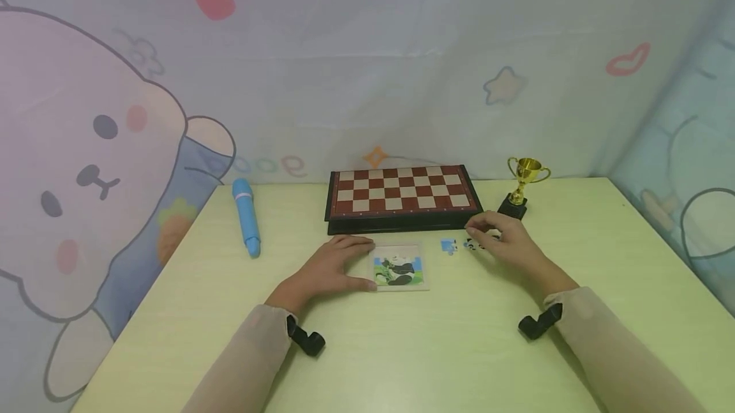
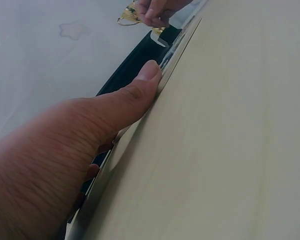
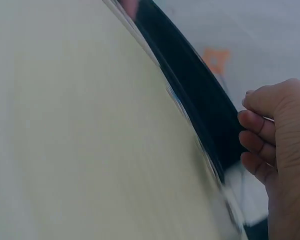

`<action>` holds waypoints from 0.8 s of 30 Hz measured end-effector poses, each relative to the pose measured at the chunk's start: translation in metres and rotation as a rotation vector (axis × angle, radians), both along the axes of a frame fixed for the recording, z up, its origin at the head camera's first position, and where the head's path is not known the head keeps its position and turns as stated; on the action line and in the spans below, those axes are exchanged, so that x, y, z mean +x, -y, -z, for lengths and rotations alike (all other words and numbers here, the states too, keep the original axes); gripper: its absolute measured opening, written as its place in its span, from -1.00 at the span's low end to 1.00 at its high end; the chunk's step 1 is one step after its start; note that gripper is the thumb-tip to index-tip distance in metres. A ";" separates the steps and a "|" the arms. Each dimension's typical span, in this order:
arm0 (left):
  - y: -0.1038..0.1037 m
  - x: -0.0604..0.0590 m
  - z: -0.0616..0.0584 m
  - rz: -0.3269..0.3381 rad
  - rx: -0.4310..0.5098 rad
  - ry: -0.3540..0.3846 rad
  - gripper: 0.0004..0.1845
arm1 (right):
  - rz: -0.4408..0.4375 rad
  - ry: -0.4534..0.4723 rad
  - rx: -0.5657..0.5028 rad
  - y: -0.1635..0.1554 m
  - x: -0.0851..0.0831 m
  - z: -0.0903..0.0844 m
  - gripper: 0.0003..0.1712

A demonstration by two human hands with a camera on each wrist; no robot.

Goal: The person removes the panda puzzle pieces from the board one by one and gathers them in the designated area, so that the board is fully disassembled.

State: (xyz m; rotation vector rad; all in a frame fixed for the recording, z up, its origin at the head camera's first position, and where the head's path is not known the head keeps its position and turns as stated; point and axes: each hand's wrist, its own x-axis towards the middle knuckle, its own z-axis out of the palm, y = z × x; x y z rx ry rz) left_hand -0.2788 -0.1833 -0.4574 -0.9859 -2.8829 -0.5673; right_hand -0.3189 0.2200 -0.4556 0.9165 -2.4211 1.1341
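Note:
A small panda jigsaw in a pale tray (image 1: 400,267) lies on the table in front of the chessboard. My left hand (image 1: 358,264) rests flat at the tray's left edge, fingers straight, thumb (image 2: 140,85) pressed against its near corner. My right hand (image 1: 488,234) hovers to the tray's right with fingers (image 3: 255,135) curled over several loose pieces. It pinches a white puzzle piece (image 2: 158,34) at its fingertips. A blue piece (image 1: 448,246) lies loose between the tray and this hand.
A folded chessboard (image 1: 402,191) stands behind the tray. A gold trophy (image 1: 524,182) is at its right end. A blue pen-shaped object (image 1: 246,215) lies far left. The pale green table (image 1: 436,349) is walled by printed curtains.

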 end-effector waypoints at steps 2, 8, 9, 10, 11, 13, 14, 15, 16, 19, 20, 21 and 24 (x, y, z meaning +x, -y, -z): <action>-0.001 0.000 0.000 0.005 0.002 0.001 -0.06 | -0.083 -0.041 0.008 0.016 0.003 -0.001 -0.85; -0.001 -0.002 0.001 0.000 -0.014 -0.008 -0.05 | -0.239 -0.047 0.090 0.075 0.012 -0.003 -0.83; -0.001 -0.002 0.001 0.000 -0.014 -0.009 -0.05 | -0.247 -0.033 0.113 0.085 0.013 -0.004 -0.83; -0.001 -0.002 0.001 0.000 -0.014 -0.011 -0.05 | -0.252 -0.023 0.141 0.095 0.013 -0.003 -0.82; -0.001 -0.002 0.001 0.002 -0.009 -0.010 -0.05 | -0.257 -0.011 0.167 0.104 0.014 -0.003 -0.80; -0.001 -0.002 0.002 0.009 -0.004 -0.012 -0.05 | -0.265 0.004 0.207 0.121 0.013 -0.001 -0.77; -0.001 -0.001 0.002 0.013 -0.003 -0.015 -0.05 | -0.267 0.009 0.221 0.128 0.013 0.000 -0.75; -0.001 -0.001 0.002 0.016 -0.001 -0.014 -0.05 | -0.273 0.009 0.232 0.135 0.013 0.000 -0.72; -0.001 -0.001 0.002 0.019 -0.001 -0.016 -0.05 | -0.275 0.014 0.242 0.140 0.013 0.001 -0.70; -0.001 -0.002 0.002 0.018 -0.008 -0.020 -0.04 | -0.260 0.022 0.271 0.149 0.012 0.004 -0.63; 0.000 -0.002 0.002 0.013 -0.013 -0.019 -0.03 | -0.252 0.023 0.280 0.151 0.012 0.005 -0.62; 0.000 -0.002 0.002 0.010 -0.016 -0.018 -0.03 | -0.245 0.022 0.290 0.152 0.012 0.006 -0.62; -0.001 -0.003 0.004 0.004 -0.019 -0.021 -0.01 | -0.224 0.016 0.301 0.150 0.013 0.009 -0.65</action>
